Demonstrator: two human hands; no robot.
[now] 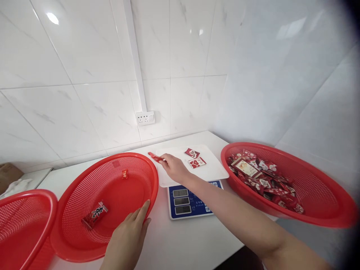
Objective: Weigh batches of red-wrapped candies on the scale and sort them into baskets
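My right hand point(174, 167) pinches a small red packet point(155, 157) above the left edge of the white scale tray point(208, 170). Two red and white packets point(197, 162) lie on that tray. The blue scale panel point(184, 202) shows below it. My left hand point(128, 234) rests on the near right rim of the middle red basket point(118, 187), fingers on the rim and thumb apart. Inside this basket are a larger red packet point(95, 215) and a tiny red one point(125, 174).
A red basket point(317, 187) full of red packets stands at the right. Another red basket point(25, 225) is cut off at the left edge. A wall socket point(145, 118) sits on the tiled wall, and a brown box point(9, 175) is at the far left.
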